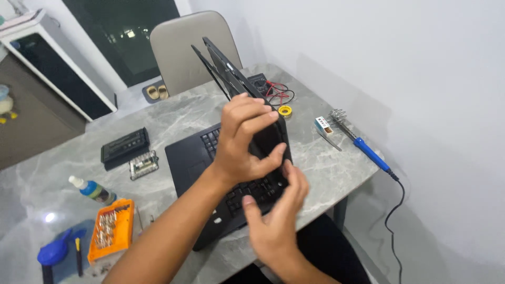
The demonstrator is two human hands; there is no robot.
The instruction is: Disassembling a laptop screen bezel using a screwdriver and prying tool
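A black laptop point(194, 163) lies open on the grey marble table point(326, 163), its keyboard facing up. Its screen lid point(223, 66) stands upright, and the bezel looks split from the back cover along the top edge. My left hand point(243, 138) grips the lid's near lower corner, fingers curled over its edge. My right hand point(276, 221) is below it with the fingers pressed against the same corner by the hinge.
A blue-handled soldering iron point(368, 150) on a coil stand lies at the right edge, its cable hanging down. A multimeter with leads point(268, 87), yellow tape roll point(285, 110), black battery point(124, 144), orange bit case point(110, 231), glue bottle point(92, 189), grey chair point(189, 47).
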